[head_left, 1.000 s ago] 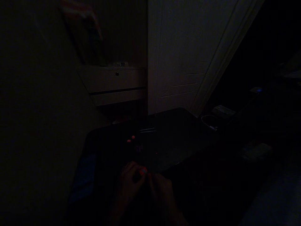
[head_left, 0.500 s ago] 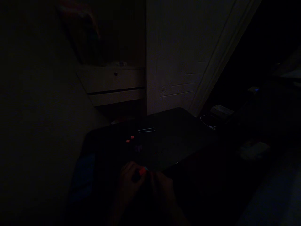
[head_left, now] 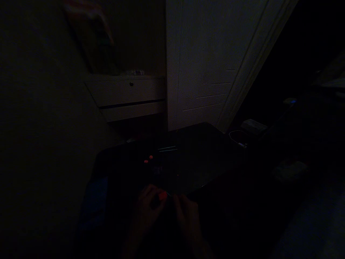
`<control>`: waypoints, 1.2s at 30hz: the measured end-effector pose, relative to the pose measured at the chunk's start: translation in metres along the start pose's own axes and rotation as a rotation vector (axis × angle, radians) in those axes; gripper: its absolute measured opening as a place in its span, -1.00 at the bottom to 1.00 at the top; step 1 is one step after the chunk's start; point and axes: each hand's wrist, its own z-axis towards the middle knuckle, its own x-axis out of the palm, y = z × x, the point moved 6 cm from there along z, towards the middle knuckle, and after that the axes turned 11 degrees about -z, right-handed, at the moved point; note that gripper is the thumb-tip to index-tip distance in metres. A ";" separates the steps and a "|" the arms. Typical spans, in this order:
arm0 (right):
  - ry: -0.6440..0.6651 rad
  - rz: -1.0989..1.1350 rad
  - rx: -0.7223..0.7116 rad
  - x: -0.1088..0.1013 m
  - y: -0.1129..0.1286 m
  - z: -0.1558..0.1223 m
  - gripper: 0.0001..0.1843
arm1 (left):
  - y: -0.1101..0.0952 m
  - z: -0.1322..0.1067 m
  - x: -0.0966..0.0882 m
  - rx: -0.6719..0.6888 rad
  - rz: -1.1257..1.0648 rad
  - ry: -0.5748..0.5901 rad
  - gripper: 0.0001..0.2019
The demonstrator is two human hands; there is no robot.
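Note:
The scene is very dark. My left hand [head_left: 147, 203] is closed, pinching a small red-orange block-like piece [head_left: 162, 195] between thumb and fingers. Close on its right, my right hand [head_left: 186, 212] has its fingers bent together, pointing at the piece. A short, thin pale sliver [head_left: 168, 194] shows between the piece and the right fingertips; whether those fingers grip it is too dark to see. Beyond the hands lie two small red-orange pieces, one nearer [head_left: 146, 161] and one farther [head_left: 151, 157], and a dim purplish cluster [head_left: 157, 170].
Two thin pale rods [head_left: 167, 149] lie side by side on the dark table [head_left: 207, 154]. A blue cloth-like item [head_left: 94, 199] is at its left edge. Behind stand a drawer unit [head_left: 129, 93] and a pale door [head_left: 199, 64]. A white cable [head_left: 237, 135] lies at right.
The picture has grown darker. My right hand's fingers have come slightly away from the red-orange piece, and the left hand still holds it in nearly the same place.

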 end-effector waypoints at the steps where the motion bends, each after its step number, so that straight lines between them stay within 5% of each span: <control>1: 0.002 0.011 0.005 0.000 0.001 0.000 -0.53 | 0.001 0.000 0.000 0.012 0.002 -0.009 -0.89; 28: 0.279 0.373 0.123 -0.002 0.000 0.001 -0.57 | 0.002 -0.004 0.002 0.127 0.142 -0.033 -0.88; 36: 0.211 0.323 0.185 -0.014 -0.012 0.007 -0.57 | 0.003 -0.003 0.000 0.067 0.069 -0.054 -0.90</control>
